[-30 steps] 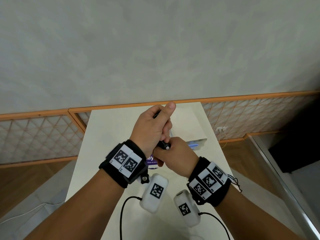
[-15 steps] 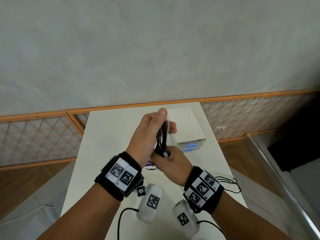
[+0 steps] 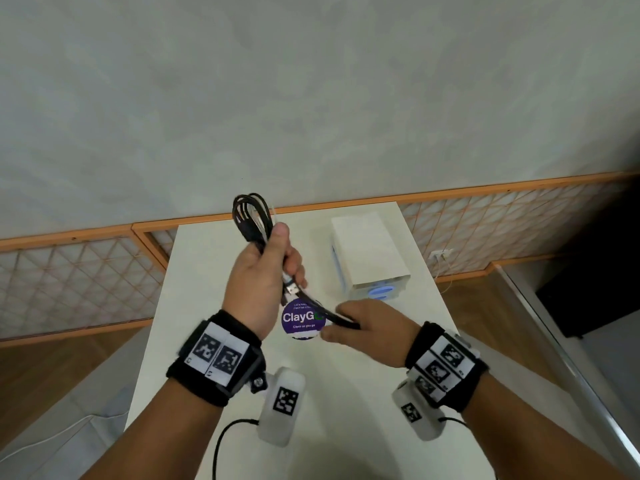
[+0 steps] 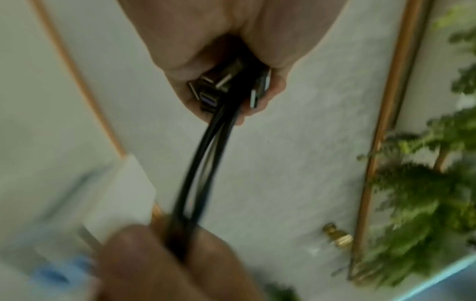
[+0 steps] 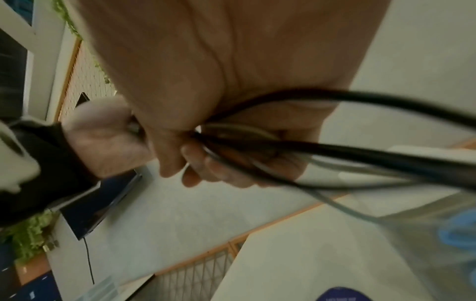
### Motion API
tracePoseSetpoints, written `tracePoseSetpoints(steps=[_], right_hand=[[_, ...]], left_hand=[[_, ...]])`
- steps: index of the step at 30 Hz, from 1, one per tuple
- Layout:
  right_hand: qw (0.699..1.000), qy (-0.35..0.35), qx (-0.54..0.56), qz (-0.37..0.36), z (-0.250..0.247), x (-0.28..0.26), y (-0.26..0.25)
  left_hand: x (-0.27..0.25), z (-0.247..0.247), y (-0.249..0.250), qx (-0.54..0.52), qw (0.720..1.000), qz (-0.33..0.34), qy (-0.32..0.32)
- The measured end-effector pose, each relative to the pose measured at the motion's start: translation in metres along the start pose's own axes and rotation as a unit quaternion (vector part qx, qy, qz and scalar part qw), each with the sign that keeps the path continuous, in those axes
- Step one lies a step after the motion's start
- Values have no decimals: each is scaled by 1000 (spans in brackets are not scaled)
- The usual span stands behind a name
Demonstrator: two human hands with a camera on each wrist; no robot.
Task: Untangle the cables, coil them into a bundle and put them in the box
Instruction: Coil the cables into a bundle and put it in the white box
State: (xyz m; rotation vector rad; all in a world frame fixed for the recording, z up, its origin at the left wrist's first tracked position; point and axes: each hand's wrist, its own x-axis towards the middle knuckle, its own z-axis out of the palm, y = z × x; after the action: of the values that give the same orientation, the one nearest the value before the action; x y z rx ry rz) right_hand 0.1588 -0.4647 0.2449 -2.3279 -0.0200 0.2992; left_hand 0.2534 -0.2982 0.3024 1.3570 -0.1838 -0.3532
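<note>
A bundle of black cables (image 3: 251, 216) stands looped above my left hand (image 3: 266, 268), which grips it mid-length over the white table (image 3: 194, 306). A silver USB plug (image 3: 292, 289) pokes out below that fist. Several strands (image 3: 325, 311) run down and right into my right hand (image 3: 360, 323), which is curled round them. In the left wrist view several plugs (image 4: 219, 83) sit in my left hand (image 4: 231, 51), and the cables (image 4: 198, 173) stretch to my right hand (image 4: 159, 264). In the right wrist view my right hand's fingers (image 5: 219, 167) close on the cables (image 5: 360, 156). The white box (image 3: 370, 258) stands shut, back right.
A round purple ClayGo sticker (image 3: 301, 320) lies on the table between my hands. Two white tagged pods (image 3: 282, 410) (image 3: 415, 414) with black leads sit near the front edge. A lattice panel with orange trim (image 3: 86, 278) runs behind the table; floor drops away on both sides.
My hands were pressed together on the bundle. The left hand has risen up and left with the loops, while the right hand has slid down and right along the strands.
</note>
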Motion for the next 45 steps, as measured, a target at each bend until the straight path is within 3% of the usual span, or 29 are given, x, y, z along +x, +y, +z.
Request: tracePoseSetpoints(steps=[2,5,12,17,22,26,30,33,35,39,42,45], right_hand=[[1000,-17,15,-7,-14,-9,7],[999,-1,-10,-33,-31,-13,10],[997,34,-11,-64,-35,-7,5],[995,71,27,-62,-27,-6,4],[994,107,10,-14,-38,-11,9],[978,164,132,7,-33,-11,2],[908,247,337,13,-18,-2,-18],[839,241,487,27,-12,3,-36],[818,221,530,21,-11,3,-47],[842,198,501,-3,-6,-3,-65],[880,218,421,16,-3,-1,-72],[880,283,378,58,0,8,-75]], left_hand=[[1,-10,-2,142,989,44,-5],[0,-13,-13,257,962,63,-65],[-6,-6,-36,354,903,-40,-241],[-2,-10,-40,444,847,23,-291],[-1,-22,-39,407,886,10,-221],[-11,-13,-36,342,920,25,-189],[-17,4,-40,276,946,-6,-171],[-16,9,-44,293,940,-23,-173],[-14,10,-39,295,933,-28,-205],[-11,4,-30,323,904,-16,-278],[-9,4,-32,326,904,-20,-274],[-9,7,-46,285,923,-19,-258]])
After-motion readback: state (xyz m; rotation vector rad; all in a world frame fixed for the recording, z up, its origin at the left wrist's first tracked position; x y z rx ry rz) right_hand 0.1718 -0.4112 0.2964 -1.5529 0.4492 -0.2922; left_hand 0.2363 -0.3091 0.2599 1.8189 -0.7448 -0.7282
